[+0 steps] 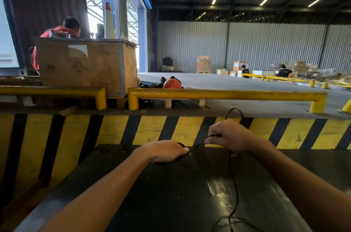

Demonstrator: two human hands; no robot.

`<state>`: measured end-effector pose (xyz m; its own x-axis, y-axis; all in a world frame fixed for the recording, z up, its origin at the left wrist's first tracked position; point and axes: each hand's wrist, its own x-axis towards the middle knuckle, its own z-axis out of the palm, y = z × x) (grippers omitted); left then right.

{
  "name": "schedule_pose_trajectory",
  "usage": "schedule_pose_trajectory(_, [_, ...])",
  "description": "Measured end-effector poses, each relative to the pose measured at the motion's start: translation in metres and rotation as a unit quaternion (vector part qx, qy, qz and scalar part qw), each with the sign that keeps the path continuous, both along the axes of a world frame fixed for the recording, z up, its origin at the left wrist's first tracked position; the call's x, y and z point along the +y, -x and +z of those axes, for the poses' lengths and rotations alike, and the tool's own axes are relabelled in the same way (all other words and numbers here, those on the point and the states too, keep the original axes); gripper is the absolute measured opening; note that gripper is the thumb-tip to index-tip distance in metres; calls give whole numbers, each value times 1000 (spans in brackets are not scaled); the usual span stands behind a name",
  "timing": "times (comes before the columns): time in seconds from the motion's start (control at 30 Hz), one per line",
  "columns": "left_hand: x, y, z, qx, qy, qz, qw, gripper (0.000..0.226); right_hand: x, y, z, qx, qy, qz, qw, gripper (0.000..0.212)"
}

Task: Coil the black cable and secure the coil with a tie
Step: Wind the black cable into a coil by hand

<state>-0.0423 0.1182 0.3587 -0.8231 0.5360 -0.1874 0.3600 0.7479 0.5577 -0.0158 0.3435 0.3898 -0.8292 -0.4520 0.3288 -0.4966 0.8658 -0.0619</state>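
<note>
A thin black cable runs between both hands above a dark glossy surface. My left hand is closed around a small bundle of cable loops at the centre. My right hand pinches the strand a short way to the right and slightly higher. From the right hand a loop rises behind the knuckles, and a long loose length hangs down and curls on the surface at the bottom. No tie is visible.
A yellow-and-black striped wall stands just beyond the hands, with yellow guard rails on top. A wooden crate, an orange helmet and a seated person in red lie behind it. Other workers stand far right.
</note>
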Motion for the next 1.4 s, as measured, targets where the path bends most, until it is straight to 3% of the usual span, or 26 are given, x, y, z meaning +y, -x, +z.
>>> schedule_pose_trajectory(0.07, [0, -6, 0, -168, -62, -59, 982, 34, 6, 3, 1, 9, 2, -6, 1000, 27])
schedule_pose_trajectory(0.13, [-5, -10, 0, -291, -144, -124, 938, 36, 9, 6, -2, 28, 12, -2, 1000, 26])
schedule_pose_trajectory(0.3, [-5, -12, 5, -374, -406, -211, 807, 48, 4, 13, -34, 68, 56, -56, 995, 20])
schedule_pose_trajectory(0.47, [6, -5, 24, -298, -646, -141, 688, 44, -15, 13, -77, 31, 152, -79, 985, 12])
schedule_pose_trajectory(0.57, [6, 5, 31, -224, -721, -53, 654, 43, -23, 12, -85, 5, 166, -76, 983, 19])
schedule_pose_trajectory(0.7, [5, 13, 31, -142, -785, 43, 602, 39, -28, 9, -70, 38, 183, -69, 980, 39])
schedule_pose_trajectory(0.83, [-2, 20, 36, -76, -782, 140, 602, 42, -25, 2, -57, 89, 258, 2, 962, 37])
schedule_pose_trajectory(0.93, [-15, 26, 37, -42, -773, 225, 592, 45, -12, 2, -50, 21, 380, 8, 925, 34])
schedule_pose_trajectory(1.0, [-26, 28, 38, -40, -780, 261, 567, 47, -1, 2, -48, -27, 430, 8, 902, 30])
schedule_pose_trajectory(1.07, [-37, 30, 42, -46, -800, 280, 529, 44, 8, 1, -49, -54, 405, 23, 912, 26])
schedule_pose_trajectory(1.2, [-53, 38, 57, -32, -826, 311, 468, 43, 11, 2, -47, -79, 243, 37, 966, 24])
schedule_pose_trajectory(1.27, [-51, 39, 57, 24, -801, 336, 495, 39, 7, 4, -41, -86, 165, 28, 982, 26])
schedule_pose_trajectory(1.3, [-47, 38, 53, 84, -755, 354, 545, 30, 6, 5, -38, -81, 143, 23, 986, 25])
schedule_pose_trajectory(1.33, [-42, 37, 47, 153, -679, 363, 619, 25, 6, 5, -33, -64, 133, 22, 989, 23])
schedule_pose_trajectory(1.4, [-35, 39, 29, 272, -492, 333, 757, 39, 5, 7, -22, 5, 134, 21, 991, 22])
